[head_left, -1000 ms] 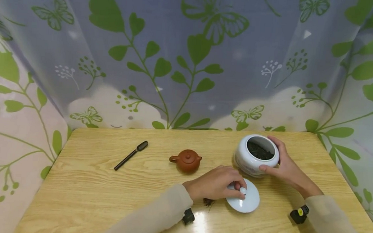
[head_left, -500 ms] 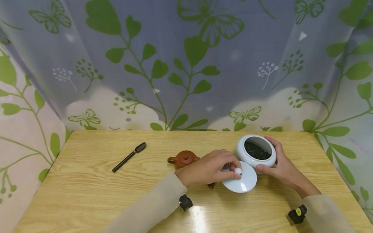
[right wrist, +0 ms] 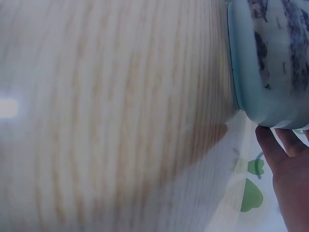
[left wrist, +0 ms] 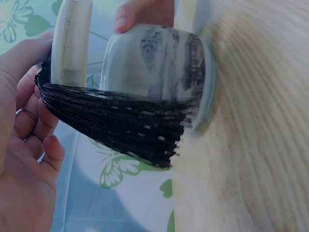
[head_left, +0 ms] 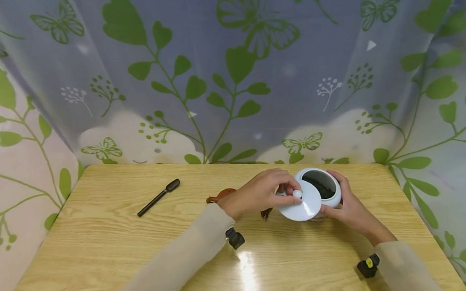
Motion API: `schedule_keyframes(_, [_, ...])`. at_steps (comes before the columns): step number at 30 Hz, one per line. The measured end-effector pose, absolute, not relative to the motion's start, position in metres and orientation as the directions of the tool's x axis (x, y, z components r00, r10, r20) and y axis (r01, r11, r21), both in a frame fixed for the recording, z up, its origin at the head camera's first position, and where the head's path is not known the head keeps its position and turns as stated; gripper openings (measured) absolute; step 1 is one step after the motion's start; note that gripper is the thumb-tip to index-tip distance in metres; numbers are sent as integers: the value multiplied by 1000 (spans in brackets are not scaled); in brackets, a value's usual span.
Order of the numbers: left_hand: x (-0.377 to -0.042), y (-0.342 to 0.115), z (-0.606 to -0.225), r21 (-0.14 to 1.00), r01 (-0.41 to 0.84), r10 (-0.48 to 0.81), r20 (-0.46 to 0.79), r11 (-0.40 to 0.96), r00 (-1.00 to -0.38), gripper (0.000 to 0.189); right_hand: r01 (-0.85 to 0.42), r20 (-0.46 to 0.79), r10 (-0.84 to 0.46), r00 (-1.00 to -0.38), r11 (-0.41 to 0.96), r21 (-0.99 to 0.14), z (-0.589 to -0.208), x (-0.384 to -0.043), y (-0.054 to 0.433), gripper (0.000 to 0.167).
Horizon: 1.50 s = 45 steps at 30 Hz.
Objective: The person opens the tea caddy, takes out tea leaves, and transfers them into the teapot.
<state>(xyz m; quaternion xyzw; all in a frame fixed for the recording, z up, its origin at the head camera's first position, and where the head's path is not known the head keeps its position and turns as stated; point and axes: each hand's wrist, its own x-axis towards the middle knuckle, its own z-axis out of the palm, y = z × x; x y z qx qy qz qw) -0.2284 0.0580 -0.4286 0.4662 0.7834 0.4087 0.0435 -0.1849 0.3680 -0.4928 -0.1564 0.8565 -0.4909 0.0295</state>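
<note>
My left hand (head_left: 263, 188) pinches the knob of a white porcelain lid (head_left: 309, 206), its thumb and fingers at the knob. In the head view the lid covers the near-left part of the opening of a white tea jar (head_left: 337, 195). A gap shows between the lid (left wrist: 72, 43) and the jar (left wrist: 130, 63) in the left wrist view. A dark tassel (left wrist: 120, 121) hangs from the knob. Dark tea leaves (head_left: 322, 188) lie in the jar, which stands on the table. My right hand (head_left: 354, 215) holds the jar's right side, thumb in front, fingers behind.
Partly behind my left hand and wrist stands a reddish-brown clay teapot (head_left: 224, 193). A black tea scoop (head_left: 158, 198) lies on the left half of the wooden table (head_left: 100, 244). A patterned curtain (head_left: 205, 71) rises behind the table's far edge.
From near the table in front of the jar, the lid has moved up and away from me, over the jar's opening, in my left hand. My right hand keeps its hold on the jar.
</note>
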Motion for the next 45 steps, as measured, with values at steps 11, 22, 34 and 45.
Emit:
schedule_keyframes(11, [-252, 82, -417, 642, 703, 741, 303, 306, -599, 20, -191, 51, -288, -956, 483, -854, -491, -186, 367, 106])
schedule_keyframes(22, [-264, 112, -413, 592, 709, 737, 268, 383, -621, 22, -183, 32, -299, -954, 493, -850, -488, -186, 369, 107])
schedule_keyframes(34, [-266, 129, -411, 513, 751, 758, 263, 415, -597, 23, -182, 38, -288, -957, 494, -850, -488, -185, 366, 114])
schedule_keyframes(45, [-267, 135, -413, 478, 773, 773, 262, 416, -578, 21, -183, 41, -285, -958, 496, -849, -489, -185, 367, 110])
